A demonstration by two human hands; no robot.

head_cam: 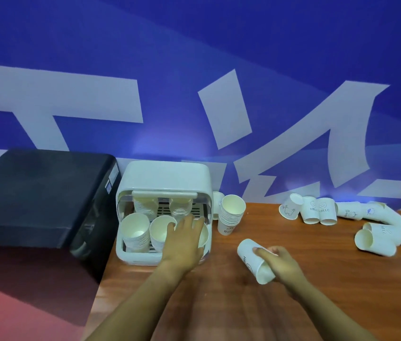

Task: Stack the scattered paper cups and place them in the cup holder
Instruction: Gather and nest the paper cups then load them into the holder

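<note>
Paper cups are going into the cup holder [130, 252] at nine o'clock: the left hand [184, 239] is reaching over its front row, fingers spread across a stack [203, 236] at the right corner, whether gripping or only steadying it I cannot tell. The right hand [280, 263] is curling its fingers around a tilted cup [251, 257] above the desk [219, 303]. Next, I reckon, comes nesting that cup. Loose cups [317, 212] are lying at two o'clock; one tall stack [231, 214] is standing just beside the holder, tight quarters there, open desk nearer.
</note>
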